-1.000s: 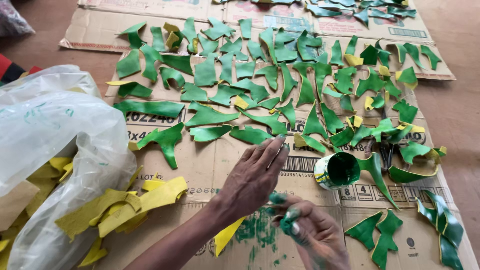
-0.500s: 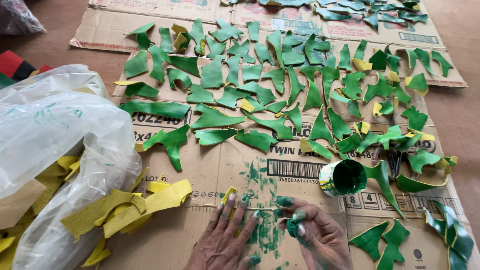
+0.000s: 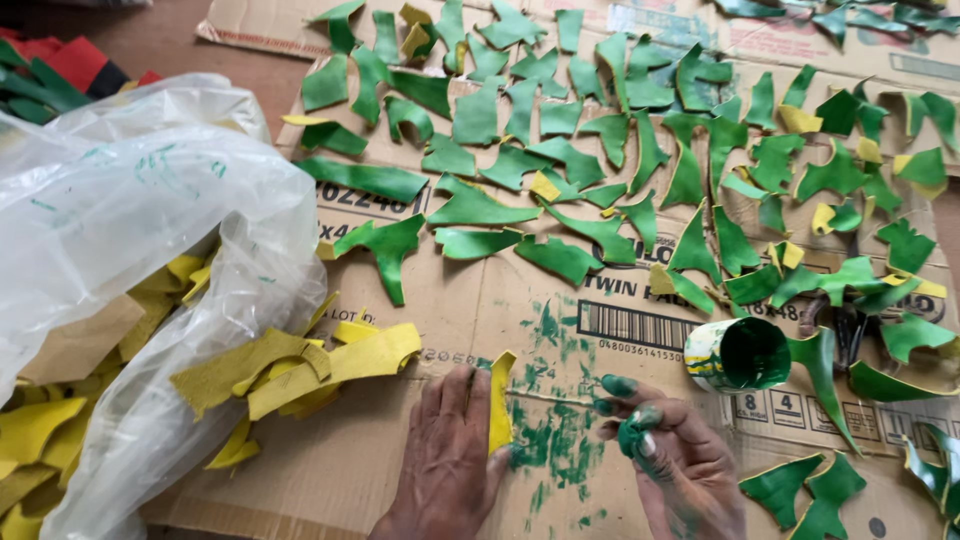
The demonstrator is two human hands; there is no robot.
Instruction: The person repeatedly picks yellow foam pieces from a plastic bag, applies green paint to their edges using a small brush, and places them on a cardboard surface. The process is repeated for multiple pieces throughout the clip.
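Note:
My left hand lies flat on the cardboard sheet, its fingers pressing down a yellow strip. My right hand, smeared with green paint, pinches a small paint-covered applicator just right of the strip. Green paint smears mark the cardboard between the hands. An open can of green paint lies on its side just above the right hand.
Several green-painted pieces are spread over the cardboard at the back and right. A clear plastic bag on the left spills unpainted yellow pieces. Red and green scraps sit far left.
The left hand came down from the painted pieces and now pins a yellow strip to the cardboard. The right hand has stayed low beside it, and the view has dropped closer.

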